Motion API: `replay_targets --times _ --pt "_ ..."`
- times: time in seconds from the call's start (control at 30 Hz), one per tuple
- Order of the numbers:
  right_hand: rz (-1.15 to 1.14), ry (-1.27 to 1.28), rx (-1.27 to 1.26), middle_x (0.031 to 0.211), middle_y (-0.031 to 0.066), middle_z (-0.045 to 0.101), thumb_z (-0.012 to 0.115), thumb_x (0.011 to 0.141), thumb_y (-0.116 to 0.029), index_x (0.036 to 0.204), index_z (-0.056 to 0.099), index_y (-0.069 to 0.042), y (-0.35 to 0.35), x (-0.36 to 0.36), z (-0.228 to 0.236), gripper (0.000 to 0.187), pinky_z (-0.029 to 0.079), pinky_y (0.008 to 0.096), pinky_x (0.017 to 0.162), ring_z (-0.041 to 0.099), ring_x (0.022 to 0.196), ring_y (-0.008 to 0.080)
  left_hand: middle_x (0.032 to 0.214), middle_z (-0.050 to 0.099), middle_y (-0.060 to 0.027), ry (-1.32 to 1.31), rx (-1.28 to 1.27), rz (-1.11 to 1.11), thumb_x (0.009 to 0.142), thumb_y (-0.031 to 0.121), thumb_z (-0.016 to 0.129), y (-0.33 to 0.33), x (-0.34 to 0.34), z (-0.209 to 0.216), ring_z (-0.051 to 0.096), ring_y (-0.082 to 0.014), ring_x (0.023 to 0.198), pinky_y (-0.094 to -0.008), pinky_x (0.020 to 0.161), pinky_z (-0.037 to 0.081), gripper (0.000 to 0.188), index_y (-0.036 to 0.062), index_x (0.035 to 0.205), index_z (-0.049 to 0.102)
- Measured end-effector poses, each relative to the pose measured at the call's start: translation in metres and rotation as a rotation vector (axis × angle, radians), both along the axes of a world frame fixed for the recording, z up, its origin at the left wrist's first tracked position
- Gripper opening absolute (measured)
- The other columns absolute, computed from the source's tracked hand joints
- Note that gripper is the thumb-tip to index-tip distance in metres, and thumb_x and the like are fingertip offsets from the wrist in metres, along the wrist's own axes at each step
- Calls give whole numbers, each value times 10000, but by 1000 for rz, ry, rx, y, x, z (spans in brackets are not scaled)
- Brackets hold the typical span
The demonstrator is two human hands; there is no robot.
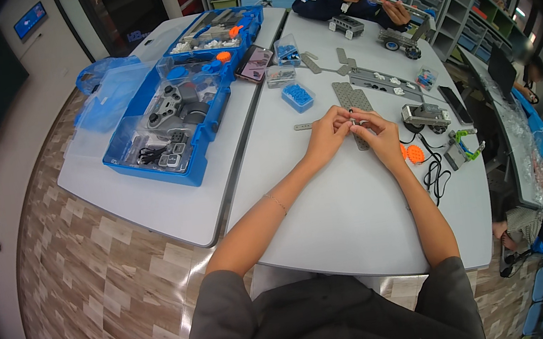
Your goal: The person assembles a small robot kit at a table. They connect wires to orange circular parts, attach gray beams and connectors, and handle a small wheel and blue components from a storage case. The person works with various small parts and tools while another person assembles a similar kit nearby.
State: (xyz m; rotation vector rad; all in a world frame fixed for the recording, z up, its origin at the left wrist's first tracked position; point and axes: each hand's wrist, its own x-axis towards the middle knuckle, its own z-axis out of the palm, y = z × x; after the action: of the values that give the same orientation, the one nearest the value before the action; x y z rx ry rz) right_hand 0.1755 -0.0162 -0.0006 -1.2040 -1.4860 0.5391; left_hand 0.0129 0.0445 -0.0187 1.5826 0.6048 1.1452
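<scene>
Over the desk (317,211), by the grey perforated plate (352,95) | left hand (328,134), right hand (381,134): fingers pinched nearly closed around a tiny dark-tipped part (350,111) | best braced steady, aligned squarely before pressing

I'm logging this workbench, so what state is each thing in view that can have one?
Left hand: pinching a small part
Right hand: pinching the same small part
Near blue case: open, parts inside
Small box: holding blue pieces
Perforated plate: lying flat
Black cables: loose, looped
Black phone: face dark
Wall screen: lit
</scene>
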Motion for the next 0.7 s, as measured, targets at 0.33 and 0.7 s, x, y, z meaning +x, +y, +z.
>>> replay_targets --times 0.33,0.7 --pt "-50 117 -113 1007 82 771 743 911 -74 1142 757 -1 -1 4 0 243 548 258 858 709 904 119 1041 697 -202 322 443 192 918 59 682 10 -38 47 701 -305 839 -392 778 560 188 -37 1079 679" --pt "-37 144 -160 1038 74 764 747 920 -95 1128 760 -11 0 7 2 225 551 239 878 702 964 106 1070 688 -191 1154 596 1139 909 338 732 49 -186 82 600 -409 1041 -507 849 499 363 -5 1025 716"
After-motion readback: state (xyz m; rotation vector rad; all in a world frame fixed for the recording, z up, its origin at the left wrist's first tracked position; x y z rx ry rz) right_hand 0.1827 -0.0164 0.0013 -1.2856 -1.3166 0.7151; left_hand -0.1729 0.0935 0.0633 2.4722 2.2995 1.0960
